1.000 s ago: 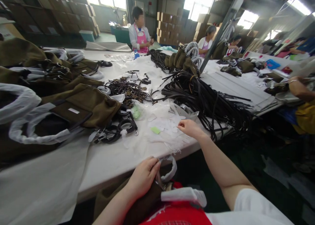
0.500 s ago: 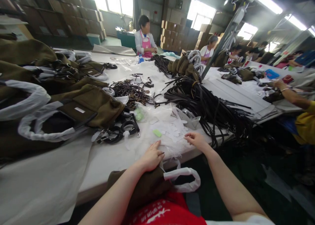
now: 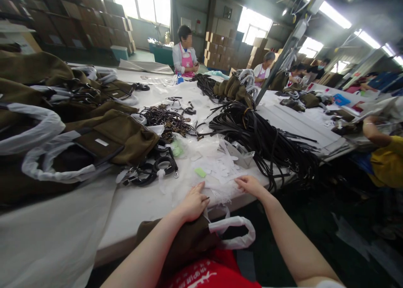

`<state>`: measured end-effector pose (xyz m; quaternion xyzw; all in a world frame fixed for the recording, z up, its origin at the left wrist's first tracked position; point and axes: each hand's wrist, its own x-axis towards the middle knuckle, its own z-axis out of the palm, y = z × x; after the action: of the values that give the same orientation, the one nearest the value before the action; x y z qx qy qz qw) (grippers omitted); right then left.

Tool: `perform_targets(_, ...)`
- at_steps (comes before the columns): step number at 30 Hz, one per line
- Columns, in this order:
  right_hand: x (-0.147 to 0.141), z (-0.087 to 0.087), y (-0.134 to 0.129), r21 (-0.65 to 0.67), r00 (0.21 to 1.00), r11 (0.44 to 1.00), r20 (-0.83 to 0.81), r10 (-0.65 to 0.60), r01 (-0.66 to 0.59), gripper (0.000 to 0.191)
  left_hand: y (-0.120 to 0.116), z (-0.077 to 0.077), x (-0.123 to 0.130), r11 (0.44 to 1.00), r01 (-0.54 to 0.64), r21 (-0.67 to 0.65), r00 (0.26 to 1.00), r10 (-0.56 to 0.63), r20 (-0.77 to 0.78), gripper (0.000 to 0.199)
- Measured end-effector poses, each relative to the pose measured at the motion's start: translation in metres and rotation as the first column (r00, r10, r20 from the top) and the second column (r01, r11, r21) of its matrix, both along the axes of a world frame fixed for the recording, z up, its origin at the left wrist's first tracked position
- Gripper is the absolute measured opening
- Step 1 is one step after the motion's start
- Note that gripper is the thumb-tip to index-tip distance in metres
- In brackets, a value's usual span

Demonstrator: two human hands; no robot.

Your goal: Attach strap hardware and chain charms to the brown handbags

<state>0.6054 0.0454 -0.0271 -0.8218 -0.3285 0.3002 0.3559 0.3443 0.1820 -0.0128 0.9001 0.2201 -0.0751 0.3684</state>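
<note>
My left hand [image 3: 194, 203] rests at the table's front edge with its fingers stretched out, just above an olive-brown bag [image 3: 189, 246] on my lap. The bag's handle [image 3: 242, 233] is wrapped in white and loops out to the right. My right hand [image 3: 251, 184] has thumb and forefinger pressed together beside the white paper tags [image 3: 225, 167]; whatever is between the fingertips is too small to make out. Thin clear plastic strands [image 3: 220, 195] lie between my hands. A light green slip [image 3: 200, 172] is just beyond my left fingertips.
Olive bags [image 3: 126, 132] with wrapped handles are heaped at left, near coiled black straps [image 3: 166, 164]. Dark chains [image 3: 166, 120] lie farther back. A bundle of long black straps [image 3: 252, 128] spreads right, beside a slanted metal post [image 3: 277, 53]. A co-worker [image 3: 185, 55] stands across the table.
My right hand has shifted very slightly left and down in the view, its fingers still pinched. My left hand stays almost in place. At right, the co-worker in yellow has moved an arm.
</note>
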Motion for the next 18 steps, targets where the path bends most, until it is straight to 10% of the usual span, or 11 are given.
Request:
perform_targets(4,0.001,0.006,0.0,0.079,0.992,0.99,0.027,-0.12,0.117,0.036,0.002,-0.002,0.0,1.0,-0.009,0.012,1.0,0.009,0.009,0.038)
perform_targets(12,0.015,0.087,-0.016,0.503,0.73,0.784,0.368,-0.576,0.365,0.048,-0.022,0.008,-0.008,0.983,-0.067,0.17,0.983,0.036,0.18,0.035)
perform_targets(15,-0.043,0.094,-0.001,0.412,0.863,0.911,0.454,-0.219,0.014,0.037,-0.049,0.015,-0.019,0.952,-0.104,0.288,0.948,0.007,0.319,0.032)
perform_targets(18,-0.102,0.085,0.015,0.282,0.917,0.885,0.262,0.3,-0.37,0.035,-0.062,0.012,-0.033,0.92,-0.134,0.367,0.947,0.009,0.322,0.029)
